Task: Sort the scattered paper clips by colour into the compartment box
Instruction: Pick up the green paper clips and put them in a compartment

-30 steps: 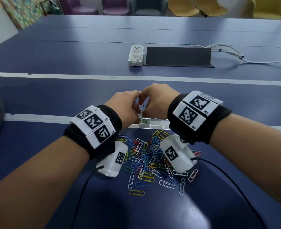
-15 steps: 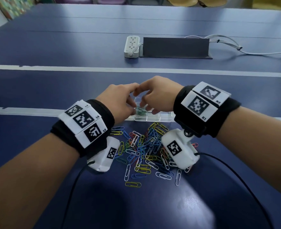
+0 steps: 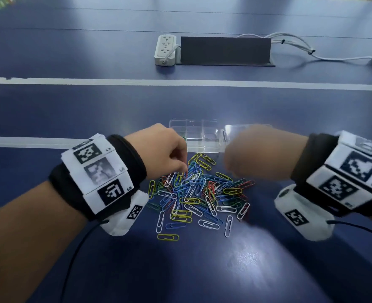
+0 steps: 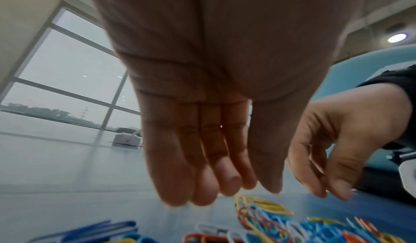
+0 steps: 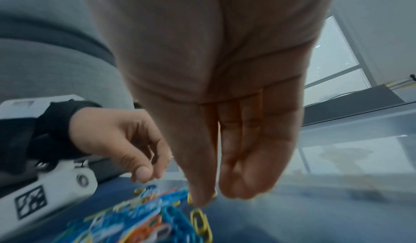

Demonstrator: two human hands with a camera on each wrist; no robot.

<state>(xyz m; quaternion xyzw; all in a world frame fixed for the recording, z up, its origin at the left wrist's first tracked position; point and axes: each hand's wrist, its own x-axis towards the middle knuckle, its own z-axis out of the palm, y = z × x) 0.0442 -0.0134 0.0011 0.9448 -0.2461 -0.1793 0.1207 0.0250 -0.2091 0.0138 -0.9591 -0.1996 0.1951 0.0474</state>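
Observation:
A heap of coloured paper clips point(image 3: 199, 193) lies on the blue table: blue, yellow, white, red and green mixed. Just beyond it stands the clear compartment box point(image 3: 194, 136) with its lid point(image 3: 238, 130) folded out to the right. My left hand point(image 3: 184, 169) hangs over the heap's far left edge, fingers pointing down, fingertips point(image 4: 227, 188) just above the clips, holding nothing. My right hand point(image 3: 229, 169) is motion-blurred over the heap's far right. Its fingers point(image 5: 245, 184) are straight, and one tip meets a yellow clip point(image 5: 201, 220).
A white power strip point(image 3: 165, 50), a dark upright panel point(image 3: 225, 50) and white cables point(image 3: 300, 47) lie farther back on the table. White seams point(image 3: 180, 82) cross the tabletop. Black cables run from both wrist cameras towards me.
Both hands were together above the box. They have moved apart and down towards me onto the heap, uncovering the box. The right hand is still moving.

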